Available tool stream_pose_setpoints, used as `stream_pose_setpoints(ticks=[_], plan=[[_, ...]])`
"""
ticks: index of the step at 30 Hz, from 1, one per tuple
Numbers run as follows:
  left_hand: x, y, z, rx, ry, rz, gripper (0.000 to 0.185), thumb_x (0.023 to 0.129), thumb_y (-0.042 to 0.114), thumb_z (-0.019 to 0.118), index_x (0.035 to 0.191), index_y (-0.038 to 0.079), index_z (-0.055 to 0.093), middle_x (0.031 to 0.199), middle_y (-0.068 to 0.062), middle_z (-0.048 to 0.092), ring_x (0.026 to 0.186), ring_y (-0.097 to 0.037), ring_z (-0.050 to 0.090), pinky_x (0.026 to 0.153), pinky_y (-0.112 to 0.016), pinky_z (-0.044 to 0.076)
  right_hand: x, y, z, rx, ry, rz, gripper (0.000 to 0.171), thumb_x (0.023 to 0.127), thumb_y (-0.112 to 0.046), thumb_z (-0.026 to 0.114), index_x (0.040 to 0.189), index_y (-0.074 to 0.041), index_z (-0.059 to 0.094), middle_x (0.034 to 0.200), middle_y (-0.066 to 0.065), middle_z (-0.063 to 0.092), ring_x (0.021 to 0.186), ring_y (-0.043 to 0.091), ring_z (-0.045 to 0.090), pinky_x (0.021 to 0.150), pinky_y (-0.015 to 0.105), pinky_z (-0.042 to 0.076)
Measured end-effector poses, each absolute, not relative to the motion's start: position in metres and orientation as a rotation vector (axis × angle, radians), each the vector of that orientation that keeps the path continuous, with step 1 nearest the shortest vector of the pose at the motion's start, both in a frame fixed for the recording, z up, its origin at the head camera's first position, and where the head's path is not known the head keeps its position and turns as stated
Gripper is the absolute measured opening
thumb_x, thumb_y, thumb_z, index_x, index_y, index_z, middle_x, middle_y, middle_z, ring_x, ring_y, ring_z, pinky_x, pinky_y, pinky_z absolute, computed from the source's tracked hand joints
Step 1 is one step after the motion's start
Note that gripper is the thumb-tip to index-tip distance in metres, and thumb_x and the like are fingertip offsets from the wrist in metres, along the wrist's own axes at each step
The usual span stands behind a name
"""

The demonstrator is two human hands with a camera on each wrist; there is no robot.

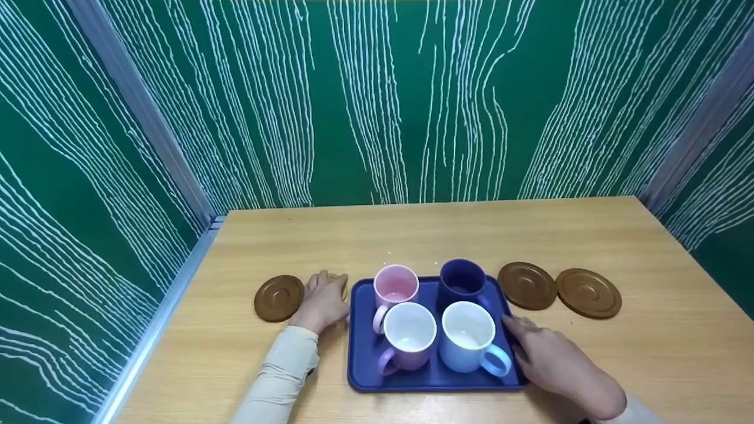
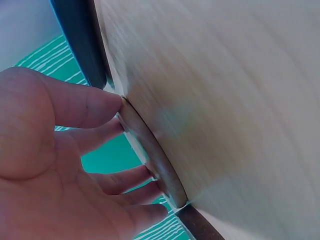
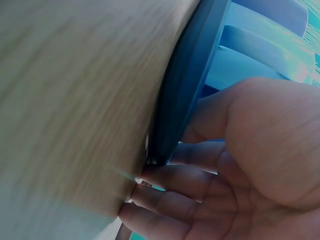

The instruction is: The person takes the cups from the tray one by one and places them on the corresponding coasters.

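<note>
A dark blue tray [image 1: 362, 353] on the wooden table carries a pink mug [image 1: 396, 285], a dark blue mug [image 1: 461, 280], a lilac mug [image 1: 407, 335] and a light blue mug [image 1: 469, 337]. My left hand [image 1: 323, 300] lies just left of the tray over a brown coaster [image 2: 150, 150]. In the left wrist view its thumb and fingertips touch that coaster's rim. My right hand [image 1: 548, 356] is at the tray's right edge. In the right wrist view, the thumb sits over the tray rim [image 3: 192, 75] and the fingers [image 3: 165, 182] curl under it against the table.
Another brown coaster [image 1: 278, 298] lies left of my left hand. Two more coasters [image 1: 526, 285] [image 1: 588, 292] sit to the right of the tray. Green patterned walls close in the table at the back and on both sides.
</note>
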State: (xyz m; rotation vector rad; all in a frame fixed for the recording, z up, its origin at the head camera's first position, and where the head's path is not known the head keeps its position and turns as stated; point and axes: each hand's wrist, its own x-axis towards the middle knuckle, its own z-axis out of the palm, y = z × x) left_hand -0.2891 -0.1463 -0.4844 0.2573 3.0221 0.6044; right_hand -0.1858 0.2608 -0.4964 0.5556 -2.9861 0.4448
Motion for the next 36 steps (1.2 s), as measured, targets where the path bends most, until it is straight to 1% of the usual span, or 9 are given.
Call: stream_pose_setpoints(ticks=[3, 11, 16, 19, 22, 26, 29, 32, 36], plan=[[-0.291, -0.146, -0.485, 0.268, 3.015, 0.606, 0.067, 0.084, 0.02, 0.067, 0.149, 0.006, 0.055, 0.153, -0.033, 0.04, 0.144, -0.05, 0.032, 0.122, -0.061, 0.024, -0.186, 0.261, -0.497, 0.553, -2.983, 0.442, 0.056, 0.094, -0.015, 0.07, 0.145, 0.004, 0.056, 0.138, 0.032, 0.06, 0.125, 0.048, 0.061, 0.1, 0.062, 0.052], [-0.296, -0.145, -0.481, 0.314, 3.004, 0.624, 0.069, 0.089, 0.033, 0.069, 0.15, 0.004, 0.053, 0.15, -0.034, 0.041, 0.142, -0.051, 0.034, 0.118, -0.064, 0.028, -0.185, 0.261, -0.5, 0.58, -2.954, 0.435, 0.054, 0.093, -0.013, 0.07, 0.142, 0.005, 0.058, 0.136, 0.031, 0.062, 0.123, 0.047, 0.063, 0.099, 0.06, 0.053], [-0.302, -0.144, -0.48, 0.294, 2.972, 0.636, 0.07, 0.093, 0.037, 0.068, 0.153, 0.006, 0.05, 0.154, -0.033, 0.038, 0.146, -0.05, 0.03, 0.12, -0.064, 0.026, -0.185, 0.262, -0.501, 0.576, -2.946, 0.434, 0.053, 0.093, -0.012, 0.071, 0.142, 0.004, 0.058, 0.136, 0.031, 0.062, 0.123, 0.047, 0.063, 0.099, 0.06, 0.053], [-0.306, -0.144, -0.479, 0.281, 2.967, 0.628, 0.07, 0.093, 0.035, 0.067, 0.154, 0.007, 0.05, 0.156, -0.033, 0.036, 0.146, -0.05, 0.029, 0.118, -0.065, 0.026, -0.185, 0.262, -0.501, 0.572, -2.948, 0.438, 0.054, 0.093, -0.012, 0.071, 0.142, 0.004, 0.058, 0.136, 0.031, 0.062, 0.122, 0.047, 0.063, 0.099, 0.06, 0.053], [-0.311, -0.144, -0.479, 0.279, 2.973, 0.618, 0.071, 0.09, 0.034, 0.069, 0.153, 0.007, 0.05, 0.155, -0.032, 0.037, 0.145, -0.05, 0.03, 0.116, -0.066, 0.029, -0.186, 0.262, -0.5, 0.57, -2.948, 0.448, 0.054, 0.093, -0.013, 0.07, 0.143, 0.004, 0.057, 0.136, 0.032, 0.062, 0.122, 0.048, 0.063, 0.1, 0.061, 0.052], [-0.317, -0.145, -0.478, 0.282, 2.97, 0.63, 0.071, 0.089, 0.03, 0.068, 0.153, 0.007, 0.05, 0.156, -0.032, 0.037, 0.147, -0.049, 0.029, 0.118, -0.065, 0.028, -0.186, 0.262, -0.5, 0.566, -2.945, 0.457, 0.055, 0.093, -0.013, 0.07, 0.144, 0.004, 0.057, 0.137, 0.031, 0.061, 0.123, 0.048, 0.062, 0.101, 0.061, 0.051], [-0.321, -0.146, -0.478, 0.264, 2.96, 0.648, 0.07, 0.087, 0.019, 0.063, 0.154, 0.009, 0.05, 0.159, -0.031, 0.034, 0.15, -0.049, 0.026, 0.12, -0.063, 0.025, -0.187, 0.262, -0.5, 0.572, -2.944, 0.458, 0.055, 0.094, -0.014, 0.07, 0.144, 0.004, 0.056, 0.137, 0.031, 0.061, 0.123, 0.048, 0.062, 0.1, 0.061, 0.052], [-0.324, -0.147, -0.478, 0.241, 2.943, 0.67, 0.073, 0.083, 0.012, 0.058, 0.155, 0.01, 0.048, 0.161, -0.03, 0.031, 0.152, -0.048, 0.023, 0.122, -0.063, 0.022, -0.187, 0.262, -0.5, 0.571, -2.956, 0.456, 0.054, 0.094, -0.014, 0.069, 0.144, 0.004, 0.056, 0.138, 0.031, 0.061, 0.123, 0.047, 0.062, 0.1, 0.061, 0.052], [-0.329, -0.148, -0.478, 0.218, 2.915, 0.696, 0.076, 0.083, 0.009, 0.056, 0.158, 0.012, 0.045, 0.164, -0.029, 0.027, 0.154, -0.046, 0.018, 0.125, -0.061, 0.017, -0.187, 0.261, -0.501, 0.57, -2.966, 0.454, 0.054, 0.094, -0.015, 0.069, 0.144, 0.003, 0.057, 0.138, 0.03, 0.061, 0.124, 0.047, 0.062, 0.1, 0.06, 0.052]])
